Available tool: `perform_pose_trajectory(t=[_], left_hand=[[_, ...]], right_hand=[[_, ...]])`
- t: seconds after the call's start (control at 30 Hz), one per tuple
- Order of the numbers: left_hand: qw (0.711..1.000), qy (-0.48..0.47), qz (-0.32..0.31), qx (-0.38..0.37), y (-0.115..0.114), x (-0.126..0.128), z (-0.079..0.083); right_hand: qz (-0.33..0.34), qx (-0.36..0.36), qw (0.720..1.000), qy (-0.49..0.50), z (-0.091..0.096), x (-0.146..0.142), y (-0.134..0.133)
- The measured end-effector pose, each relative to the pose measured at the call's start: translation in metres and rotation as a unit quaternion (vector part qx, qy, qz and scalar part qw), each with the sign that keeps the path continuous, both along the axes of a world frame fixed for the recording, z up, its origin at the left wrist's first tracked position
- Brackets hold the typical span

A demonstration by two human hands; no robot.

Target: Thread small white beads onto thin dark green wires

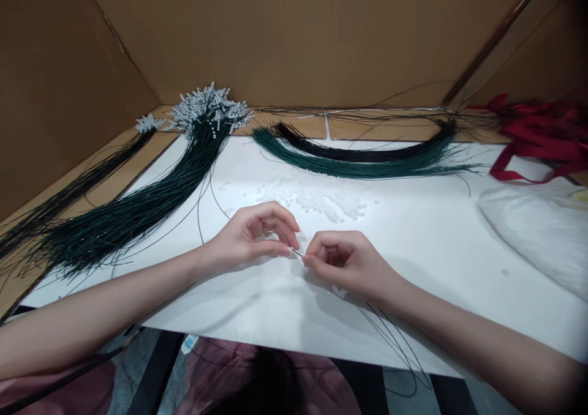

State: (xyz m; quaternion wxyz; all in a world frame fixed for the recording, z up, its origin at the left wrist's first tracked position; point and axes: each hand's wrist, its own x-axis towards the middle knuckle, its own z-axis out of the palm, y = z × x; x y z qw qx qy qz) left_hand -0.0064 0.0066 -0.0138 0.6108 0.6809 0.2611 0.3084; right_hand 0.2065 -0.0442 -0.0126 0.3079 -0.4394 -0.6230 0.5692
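Note:
My left hand (260,231) and my right hand (349,259) meet over the white board (257,305). Between the left thumb and fingertips is a small white bead (292,251), partly hidden. A thin dark wire (297,253) spans the short gap, and the right thumb and forefinger pinch it near its tip. Behind the right wrist, several dark wires (383,323) trail over the board's front edge; whether they join the pinched one I cannot tell. Just beyond the hands lie scattered small white beads (316,198).
On the left are a bundle of green wires (160,188) with white-beaded tips and a thinner dark bundle (92,179). Plain green wires (358,168) and black wires (367,153) curve behind the beads. Red ribbon (528,142) and a clear plastic bag (542,231) lie right. Cardboard walls (294,35) surround.

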Motion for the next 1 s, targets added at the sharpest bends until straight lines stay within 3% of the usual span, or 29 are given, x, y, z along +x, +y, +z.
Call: perform_pose_trajectory(t=[1.0], left_hand=[[0.997,0.031,-0.025,0.061,-0.0028,-0.0003,0.0003]], right_hand=[[0.015,0.018,1.000,-0.013,-0.0017,0.0010,-0.0002]])
